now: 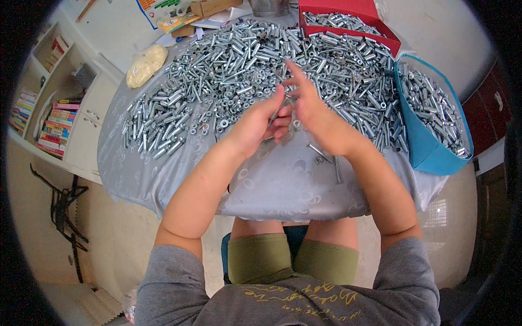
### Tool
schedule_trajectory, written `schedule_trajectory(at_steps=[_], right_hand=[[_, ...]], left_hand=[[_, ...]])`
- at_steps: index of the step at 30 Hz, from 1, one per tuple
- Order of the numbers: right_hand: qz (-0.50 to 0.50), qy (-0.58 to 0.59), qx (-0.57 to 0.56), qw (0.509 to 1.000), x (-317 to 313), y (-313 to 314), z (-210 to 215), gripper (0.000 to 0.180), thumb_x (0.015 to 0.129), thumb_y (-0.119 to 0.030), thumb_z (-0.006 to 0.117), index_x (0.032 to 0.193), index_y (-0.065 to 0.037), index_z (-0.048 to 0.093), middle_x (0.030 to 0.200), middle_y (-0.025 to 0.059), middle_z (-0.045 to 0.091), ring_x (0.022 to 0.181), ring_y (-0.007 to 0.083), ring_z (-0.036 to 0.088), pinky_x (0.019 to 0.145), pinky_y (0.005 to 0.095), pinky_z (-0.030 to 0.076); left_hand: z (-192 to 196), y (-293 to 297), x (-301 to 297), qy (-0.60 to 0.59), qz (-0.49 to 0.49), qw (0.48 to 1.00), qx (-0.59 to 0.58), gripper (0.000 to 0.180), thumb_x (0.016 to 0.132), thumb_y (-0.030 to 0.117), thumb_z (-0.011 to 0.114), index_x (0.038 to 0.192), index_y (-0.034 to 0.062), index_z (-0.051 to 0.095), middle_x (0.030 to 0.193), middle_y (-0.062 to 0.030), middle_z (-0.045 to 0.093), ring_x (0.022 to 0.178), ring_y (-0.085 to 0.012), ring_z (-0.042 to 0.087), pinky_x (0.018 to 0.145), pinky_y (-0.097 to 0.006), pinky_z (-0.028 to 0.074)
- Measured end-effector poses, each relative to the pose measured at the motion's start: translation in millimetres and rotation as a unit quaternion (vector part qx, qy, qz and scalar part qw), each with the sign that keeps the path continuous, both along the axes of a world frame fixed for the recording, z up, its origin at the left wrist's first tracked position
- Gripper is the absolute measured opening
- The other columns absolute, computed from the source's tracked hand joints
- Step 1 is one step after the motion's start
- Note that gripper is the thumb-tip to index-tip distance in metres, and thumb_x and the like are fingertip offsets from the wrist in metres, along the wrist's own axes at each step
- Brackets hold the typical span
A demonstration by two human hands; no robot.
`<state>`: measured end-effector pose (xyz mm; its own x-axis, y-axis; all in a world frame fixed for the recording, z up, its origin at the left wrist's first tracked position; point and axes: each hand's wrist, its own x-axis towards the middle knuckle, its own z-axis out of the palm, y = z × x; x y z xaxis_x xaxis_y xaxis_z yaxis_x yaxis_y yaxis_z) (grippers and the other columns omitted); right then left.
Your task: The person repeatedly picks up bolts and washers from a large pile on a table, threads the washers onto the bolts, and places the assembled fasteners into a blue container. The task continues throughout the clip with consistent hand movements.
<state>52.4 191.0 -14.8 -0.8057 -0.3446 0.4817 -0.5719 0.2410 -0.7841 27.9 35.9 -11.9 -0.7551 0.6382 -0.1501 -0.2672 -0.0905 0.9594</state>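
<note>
My left hand (260,122) is held over the front of the table with its fingers curled and thumb raised. Between thumb and fingers shows part of a slim metal bolt (273,115), mostly hidden. Close beside it, my right hand (309,103) has its fingers stretched out and apart, with nothing seen in them. Beyond both hands spreads a wide heap of silvery bolts, sleeves and nuts (234,70). Below my right wrist lie a long bolt (338,170) and a nut (319,160), apart from the heap.
A blue fabric bin (429,155) full of metal fasteners stands at the right edge. At the back are a red box (321,6) of bolts and a metal bucket (269,7). A bag of pale yellow stuff (147,66) sits at the left. A silvery cloth (261,195) covers the table.
</note>
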Motion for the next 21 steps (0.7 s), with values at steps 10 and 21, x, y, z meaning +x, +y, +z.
schedule_trajectory(at_steps=[10, 21], right_hand=[[-0.133, -0.006, -0.059, 0.989, -8.3, 11.9, 11.9, 0.029, 0.084, -0.029, 0.044, 0.082, -0.003, 0.058, 0.061, 0.0053, 0.051, 0.057, 0.0137, 0.047, 0.055, 0.0262, 0.039], [-0.210, 0.069, 0.259, 0.940, -3.8, 10.0, 14.8, 0.017, 0.072, -0.024, 0.057, 0.075, -0.008, 0.059, 0.061, 0.0086, 0.056, 0.058, 0.0262, 0.056, 0.051, 0.0348, 0.042]], left_hand=[[5.6, -7.2, -11.3, -0.001, 0.100, 0.991, 0.090, 0.038, 0.086, 0.040, 0.033, 0.058, 0.0150, 0.039, 0.062, 0.0029, 0.038, 0.061, -0.0114, 0.033, 0.059, -0.025, 0.027], [0.4, -14.7, -15.9, -0.064, 0.145, 0.966, 0.205, 0.028, 0.088, 0.038, 0.035, 0.088, 0.0121, 0.046, 0.064, 0.0045, 0.033, 0.058, -0.0079, 0.030, 0.052, -0.021, 0.027]])
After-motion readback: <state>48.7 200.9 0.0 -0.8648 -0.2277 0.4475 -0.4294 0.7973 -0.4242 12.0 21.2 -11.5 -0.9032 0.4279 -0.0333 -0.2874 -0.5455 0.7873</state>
